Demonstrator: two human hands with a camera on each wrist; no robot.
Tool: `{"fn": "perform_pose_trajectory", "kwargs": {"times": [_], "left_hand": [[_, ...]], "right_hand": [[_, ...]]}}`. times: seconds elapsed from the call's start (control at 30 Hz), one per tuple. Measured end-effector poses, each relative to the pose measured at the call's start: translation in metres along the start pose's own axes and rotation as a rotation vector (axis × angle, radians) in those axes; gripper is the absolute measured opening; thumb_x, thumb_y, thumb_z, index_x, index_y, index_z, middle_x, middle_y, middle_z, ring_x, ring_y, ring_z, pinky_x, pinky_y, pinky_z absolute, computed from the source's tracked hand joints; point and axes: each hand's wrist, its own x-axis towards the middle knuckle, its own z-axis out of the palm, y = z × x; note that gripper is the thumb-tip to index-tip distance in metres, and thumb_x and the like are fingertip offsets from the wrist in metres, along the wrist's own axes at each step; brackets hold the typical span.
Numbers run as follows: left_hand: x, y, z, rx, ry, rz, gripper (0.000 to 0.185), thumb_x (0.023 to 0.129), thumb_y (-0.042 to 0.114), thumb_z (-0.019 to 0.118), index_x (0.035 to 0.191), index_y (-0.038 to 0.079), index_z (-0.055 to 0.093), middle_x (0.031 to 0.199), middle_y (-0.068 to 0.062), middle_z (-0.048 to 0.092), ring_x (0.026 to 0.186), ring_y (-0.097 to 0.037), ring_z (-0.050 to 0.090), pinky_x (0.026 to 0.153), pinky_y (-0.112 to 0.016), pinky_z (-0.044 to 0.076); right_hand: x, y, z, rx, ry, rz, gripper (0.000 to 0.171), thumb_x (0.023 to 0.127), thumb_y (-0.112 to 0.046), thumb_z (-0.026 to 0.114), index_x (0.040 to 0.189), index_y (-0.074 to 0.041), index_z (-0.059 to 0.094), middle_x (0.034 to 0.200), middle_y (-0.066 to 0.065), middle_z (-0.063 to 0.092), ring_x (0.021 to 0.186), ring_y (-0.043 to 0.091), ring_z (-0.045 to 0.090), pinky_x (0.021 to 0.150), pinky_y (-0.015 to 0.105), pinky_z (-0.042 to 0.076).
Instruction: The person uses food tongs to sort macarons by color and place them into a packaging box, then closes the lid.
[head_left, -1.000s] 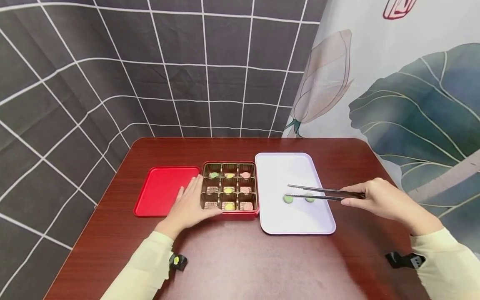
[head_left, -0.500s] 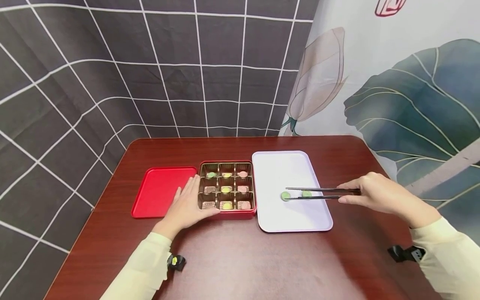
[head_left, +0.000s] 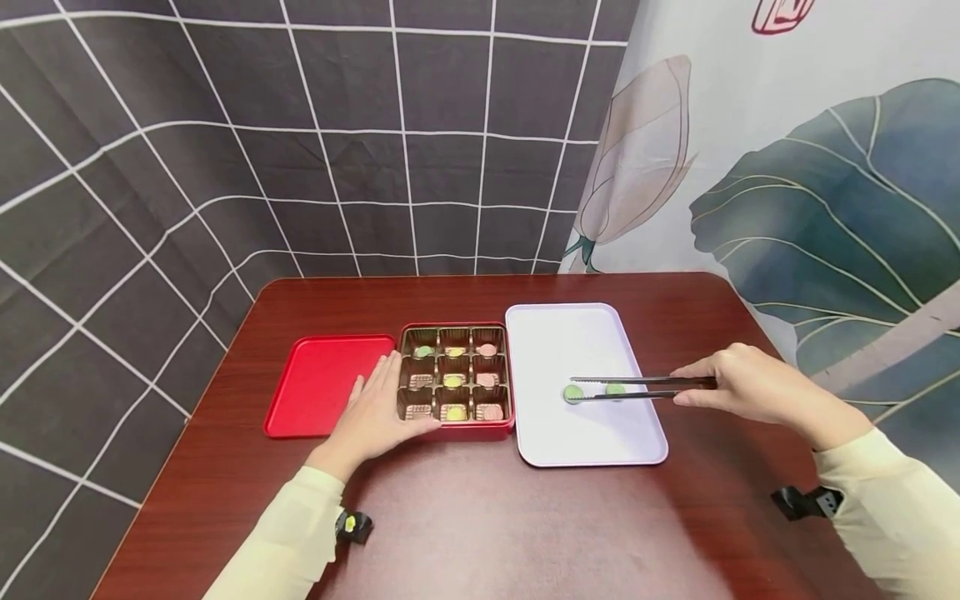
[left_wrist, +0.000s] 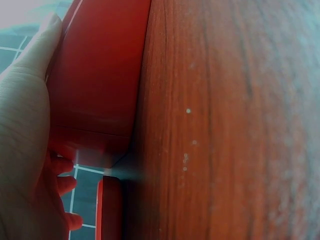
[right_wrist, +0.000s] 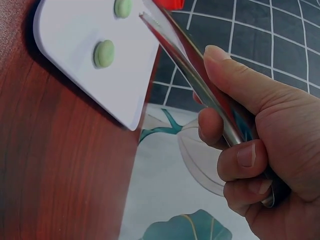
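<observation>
My left hand (head_left: 367,421) rests against the front-left corner of a red box (head_left: 480,432), thumb along the front rim, fingers along the left side. The box's gold insert holds small yellow, pink and green macarons; its middle-left and front-left compartments are bare. In my right hand (head_left: 753,387) I grip metal tongs (head_left: 641,380), reaching left over a white tray (head_left: 585,442). Two green macarons lie there, a left one (head_left: 572,389) near the tong tips and a right one (head_left: 616,388) between the arms in the head view. The tongs' arms stand apart.
A red lid (head_left: 322,383) lies flat left of the box. Box and tray stand side by side on the brown wooden table (head_left: 487,517). A dark grid-patterned curtain (head_left: 360,150) hangs behind, with a lotus-printed cloth (head_left: 750,275) at the right.
The tongs have shifted slightly toward the front, so the left green macaron now lies nearer their tips. The view has swung slightly. My left hand stays at the box.
</observation>
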Motion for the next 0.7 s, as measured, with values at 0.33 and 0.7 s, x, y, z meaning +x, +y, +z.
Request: {"fn": "perform_pose_trajectory", "kwargs": {"times": [0.33,0.7], "left_hand": [[-0.0012,-0.0007,-0.0004,0.001,-0.008,0.009,0.123,0.068,0.079,0.062,0.154,0.006,0.012,0.160,-0.010,0.014,0.147,-0.027,0.009,0.115,-0.056,0.009],[-0.0003,-0.0013,0.0003,0.001,0.001,0.009,0.123,0.068,0.079,0.062,0.154,0.006,0.012,0.160,-0.011,0.015,0.147,-0.027,0.010,0.114,-0.056,0.010]], "right_hand": [[0.0039,0.0035,0.0021,0.005,-0.048,0.008,0.050,0.077,-0.050,0.075,0.105,-0.010,0.076,0.087,-0.004,0.073,0.055,-0.001,0.045,0.047,0.020,0.038],[0.0075,0.0045,0.0055,-0.022,-0.052,-0.006,0.048,0.077,-0.050,0.075,0.103,-0.010,0.076,0.086,-0.004,0.073,0.061,-0.001,0.050,0.053,0.020,0.042]]}}
